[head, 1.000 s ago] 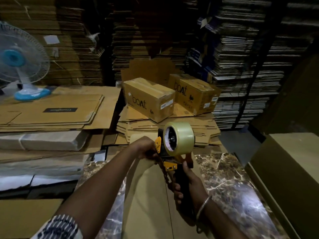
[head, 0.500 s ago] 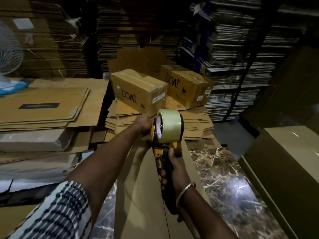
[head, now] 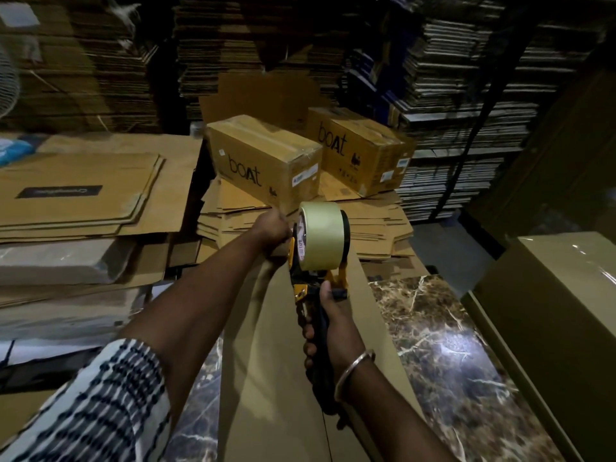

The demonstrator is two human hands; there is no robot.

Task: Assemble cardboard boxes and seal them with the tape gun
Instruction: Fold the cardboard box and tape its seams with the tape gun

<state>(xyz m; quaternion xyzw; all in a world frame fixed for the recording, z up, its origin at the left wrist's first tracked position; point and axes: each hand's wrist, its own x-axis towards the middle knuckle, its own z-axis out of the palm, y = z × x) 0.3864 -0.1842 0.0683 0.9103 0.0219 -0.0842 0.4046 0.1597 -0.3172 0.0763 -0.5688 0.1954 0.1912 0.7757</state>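
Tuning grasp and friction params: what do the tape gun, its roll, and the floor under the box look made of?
Tape gun: yellow frame, likely painted metal or hard plastic, and a black handle; the look leaves it open. Tape roll: pale translucent plastic film, smooth, wound on a printed core. Floor: polished dark marble or marble-look tile, judging by pale veining and glare. Box: matte brown cardboard.

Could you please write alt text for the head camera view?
A person's right hand grips a tape gun at the far end of a cardboard box, where the left hand rests; two sealed "boAt" boxes sit behind.
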